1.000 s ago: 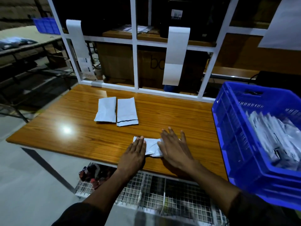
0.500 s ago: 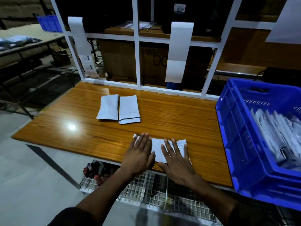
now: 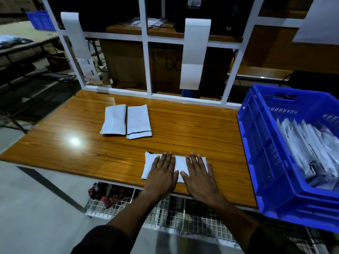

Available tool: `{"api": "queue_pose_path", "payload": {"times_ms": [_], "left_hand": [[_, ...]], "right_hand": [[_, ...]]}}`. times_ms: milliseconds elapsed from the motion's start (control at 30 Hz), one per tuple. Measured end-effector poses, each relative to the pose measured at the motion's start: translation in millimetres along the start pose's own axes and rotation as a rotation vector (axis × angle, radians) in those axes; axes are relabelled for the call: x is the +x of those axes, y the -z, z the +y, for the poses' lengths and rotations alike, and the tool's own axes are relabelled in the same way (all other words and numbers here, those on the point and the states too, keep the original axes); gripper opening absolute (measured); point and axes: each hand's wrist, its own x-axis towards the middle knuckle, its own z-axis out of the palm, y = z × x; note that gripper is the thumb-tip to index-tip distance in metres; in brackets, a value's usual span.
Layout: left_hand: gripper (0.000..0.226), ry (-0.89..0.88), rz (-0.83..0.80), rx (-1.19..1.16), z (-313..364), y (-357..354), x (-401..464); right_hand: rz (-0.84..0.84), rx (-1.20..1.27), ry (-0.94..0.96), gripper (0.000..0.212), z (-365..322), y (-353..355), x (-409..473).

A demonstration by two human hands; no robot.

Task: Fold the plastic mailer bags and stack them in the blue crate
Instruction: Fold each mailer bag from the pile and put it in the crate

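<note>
A white plastic mailer bag (image 3: 180,163) lies flat near the front edge of the wooden table (image 3: 82,162). My left hand (image 3: 162,173) rests palm-down on its left part and my right hand (image 3: 199,175) palm-down on its right part, fingers spread, side by side. Two more white mailer bags lie side by side farther back: one on the left (image 3: 114,119) and one with a dark line near its front edge (image 3: 138,121). The blue crate (image 3: 260,153) stands at the right, holding several white bags (image 3: 310,153).
A white frame of bars (image 3: 146,57) rises behind the table, with long white bags hanging on it (image 3: 194,54). Cardboard boxes sit behind the frame. A wire-grid shelf (image 3: 165,215) with small items lies below the table's front edge. Another table stands far left.
The bag under my hands went from bunched and small to spread wide and flat. My right hand slid to the right and back toward me; both palms now press the bag side by side.
</note>
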Motion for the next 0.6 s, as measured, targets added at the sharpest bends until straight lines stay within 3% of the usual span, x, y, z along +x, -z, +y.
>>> {"api": "queue_pose_path", "payload": {"times_ms": [367, 600], "left_hand": [[0.067, 0.019, 0.043, -0.07, 1.2, -8.5, -9.4], [0.089, 0.14, -0.006, -0.201, 3.5, 3.8, -6.2]], "right_hand": [[-0.052, -0.022, -0.012, 0.087, -0.4, -1.9, 1.4], [-0.089, -0.005, 0.016, 0.073, 5.7, 4.1, 3.9]]}}
